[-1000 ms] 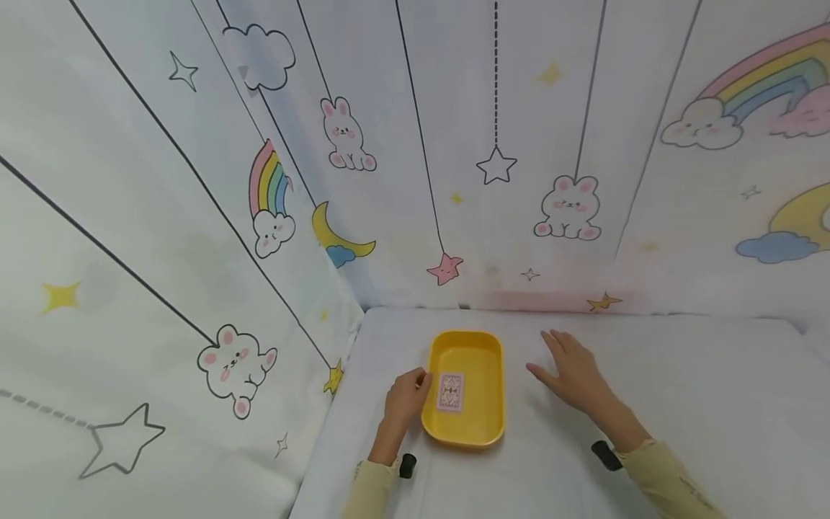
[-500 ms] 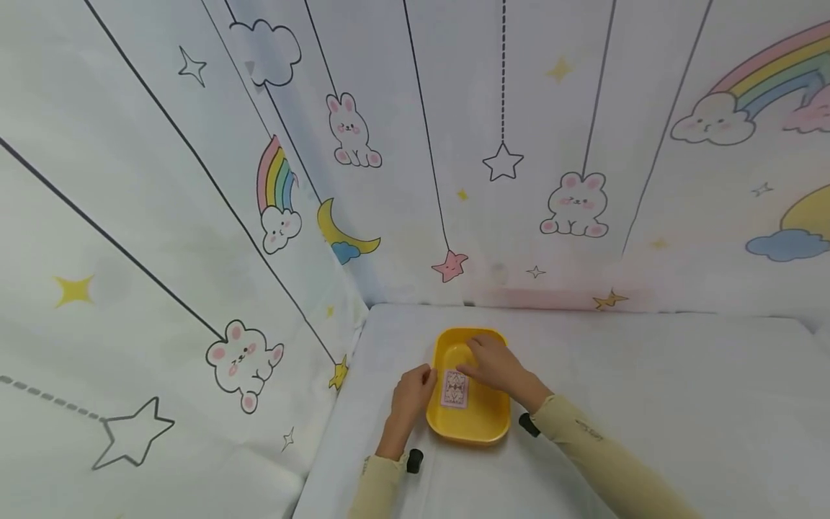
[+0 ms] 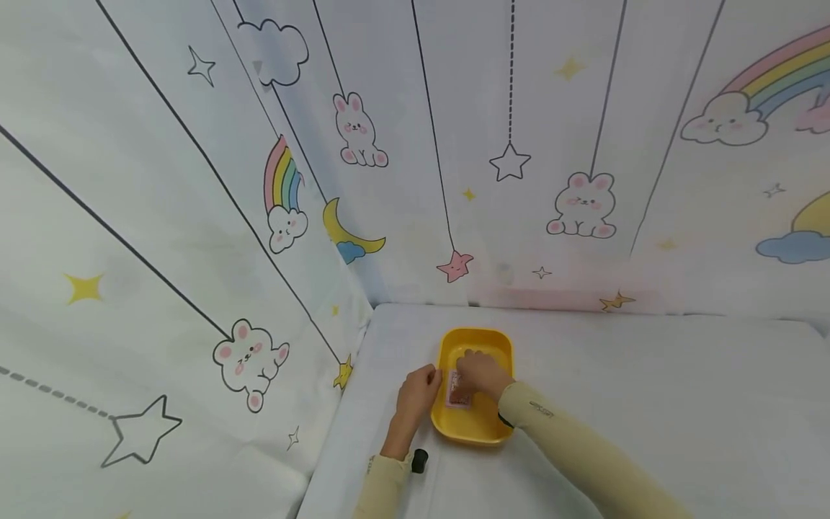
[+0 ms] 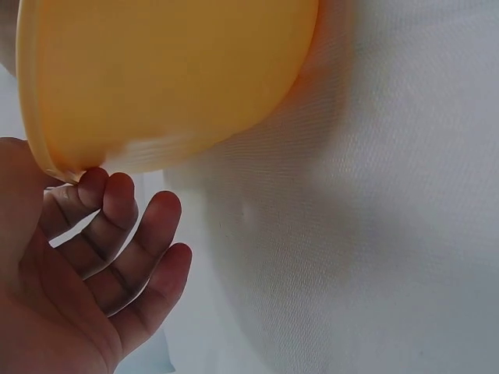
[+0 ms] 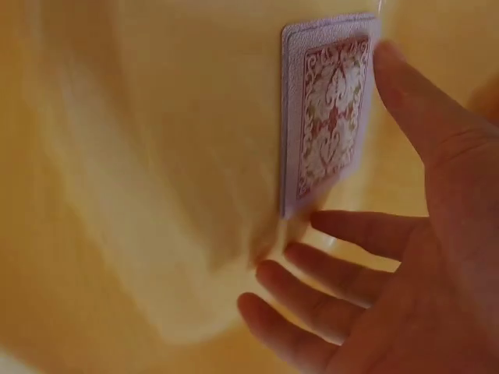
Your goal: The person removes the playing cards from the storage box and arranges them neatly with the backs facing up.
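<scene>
At lower centre, white surface [image 3: 655, 389] bearing yellow tray [image 3: 476, 429], left hand [image 3: 416, 393] pinching its rim, right hand [image 3: 483, 372] spreading around card [image 5: 330, 117], 2 cartoon-printed walls [image 3: 415, 216] filling left and top.

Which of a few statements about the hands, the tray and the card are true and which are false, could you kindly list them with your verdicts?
1. The left hand is touching the rim of the yellow tray. True.
2. The right hand rests on the table outside the yellow tray. False: it reaches inside the yellow tray.
3. The patterned card lies within the yellow tray. True.
4. The left hand is holding the patterned card. False: it is at the rim, while the right hand is next to the card.
5. Both sleeves are dark blue. False: they are pale yellow.
</scene>
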A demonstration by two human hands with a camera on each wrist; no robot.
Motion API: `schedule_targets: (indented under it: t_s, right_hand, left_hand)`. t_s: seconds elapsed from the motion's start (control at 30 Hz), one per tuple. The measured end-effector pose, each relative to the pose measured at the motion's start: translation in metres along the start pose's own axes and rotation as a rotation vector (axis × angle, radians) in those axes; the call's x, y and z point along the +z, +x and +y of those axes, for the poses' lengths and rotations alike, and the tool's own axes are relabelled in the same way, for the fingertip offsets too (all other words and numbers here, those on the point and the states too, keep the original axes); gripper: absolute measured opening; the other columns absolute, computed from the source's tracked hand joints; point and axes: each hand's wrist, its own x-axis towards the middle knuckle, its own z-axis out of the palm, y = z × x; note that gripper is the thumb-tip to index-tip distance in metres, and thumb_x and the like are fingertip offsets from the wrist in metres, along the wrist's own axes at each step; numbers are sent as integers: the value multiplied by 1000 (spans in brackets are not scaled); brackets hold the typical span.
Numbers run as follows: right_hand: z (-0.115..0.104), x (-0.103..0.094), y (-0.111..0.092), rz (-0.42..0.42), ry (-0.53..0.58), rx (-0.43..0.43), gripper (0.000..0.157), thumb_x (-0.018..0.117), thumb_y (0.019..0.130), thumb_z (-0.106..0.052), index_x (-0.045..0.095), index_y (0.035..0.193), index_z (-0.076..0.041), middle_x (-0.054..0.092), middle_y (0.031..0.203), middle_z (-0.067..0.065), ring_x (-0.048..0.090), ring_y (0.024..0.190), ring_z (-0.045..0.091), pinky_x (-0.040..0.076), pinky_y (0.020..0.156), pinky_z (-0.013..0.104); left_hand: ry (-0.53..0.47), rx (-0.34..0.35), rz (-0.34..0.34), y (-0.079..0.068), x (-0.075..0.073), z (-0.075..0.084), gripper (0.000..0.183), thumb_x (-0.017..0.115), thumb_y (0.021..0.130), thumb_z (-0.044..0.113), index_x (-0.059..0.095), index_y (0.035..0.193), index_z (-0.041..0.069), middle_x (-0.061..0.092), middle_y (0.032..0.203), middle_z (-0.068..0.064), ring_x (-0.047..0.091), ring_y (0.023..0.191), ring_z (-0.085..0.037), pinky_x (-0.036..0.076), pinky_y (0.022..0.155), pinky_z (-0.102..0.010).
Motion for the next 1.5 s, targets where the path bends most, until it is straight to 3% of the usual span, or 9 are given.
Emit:
schedule_targets:
  t_s: [0.13, 0.33, 0.5, 0.67, 0.83, 1.0, 1.13, 1.27, 1.5]
  right_hand:
    - [-3, 4, 0, 13, -52, -10, 63, 81, 58, -50, 60, 101, -8, 51, 95, 9, 49, 81, 24, 45, 81, 42]
    - [0, 8, 0, 83, -56, 0, 57, 83, 60, -42, 58, 100, -9, 50, 95, 8, 50, 79, 25, 46, 75, 42]
    - [2, 9, -2, 117, -77, -25, 78, 83, 59, -45, 50, 119, -8, 52, 105, 11, 50, 85, 25, 47, 76, 41]
    - [3, 9, 0, 182, -34, -24, 60, 77, 73, -27, 43, 118, -8, 55, 101, 12, 51, 84, 25, 48, 73, 40]
    - [7, 8, 2, 150, 170, -23, 38, 58, 86, -6, 42, 121, -4, 58, 93, 12, 51, 72, 19, 46, 66, 35]
    - [19, 3, 4, 96, 462, -24, 29, 54, 83, 6, 48, 110, -4, 55, 86, 9, 48, 69, 18, 40, 59, 28]
    - [32, -5, -2, 56, 646, -7, 25, 58, 83, 0, 52, 107, -8, 55, 83, 7, 52, 68, 19, 45, 58, 28]
    - [51, -17, -16, 46, 798, -20, 26, 62, 86, -8, 55, 111, -10, 58, 84, 9, 57, 71, 21, 53, 68, 37]
    - [104, -29, -55, 95, 917, -57, 34, 62, 87, -15, 54, 119, -10, 59, 92, 11, 61, 76, 21, 54, 74, 35]
  left_hand:
    - [-4, 9, 10, 0, 0, 1, 34, 46, 94, 39, 44, 68, 18, 39, 58, 5, 38, 49, -8, 30, 43, -23]
    - [4, 45, 28, 0, 0, 3, 35, 47, 94, 38, 44, 67, 17, 38, 57, 5, 38, 48, -8, 29, 43, -23]
    - [18, 26, 5, 0, 0, 5, 34, 47, 94, 38, 46, 67, 17, 40, 57, 6, 38, 48, -8, 30, 43, -22]
    - [11, 30, 5, -1, 1, 8, 32, 47, 94, 37, 47, 69, 17, 42, 59, 5, 40, 50, -9, 31, 44, -23]
    - [14, 27, -1, -1, 3, 9, 31, 47, 94, 37, 48, 70, 18, 42, 59, 5, 40, 50, -8, 31, 44, -23]
    - [8, 20, 3, -1, 4, 9, 30, 48, 94, 36, 48, 70, 17, 42, 59, 5, 40, 50, -8, 31, 44, -23]
    - [6, 17, 2, 0, 4, 9, 30, 47, 94, 36, 48, 71, 17, 42, 60, 4, 40, 51, -9, 31, 45, -23]
    - [1, 11, 3, 1, 3, 7, 31, 46, 94, 39, 48, 71, 18, 43, 61, 5, 41, 52, -8, 32, 46, -23]
    - [-20, -4, -3, -2, -1, 2, 31, 46, 95, 39, 49, 73, 17, 45, 62, 3, 42, 53, -9, 33, 46, -24]
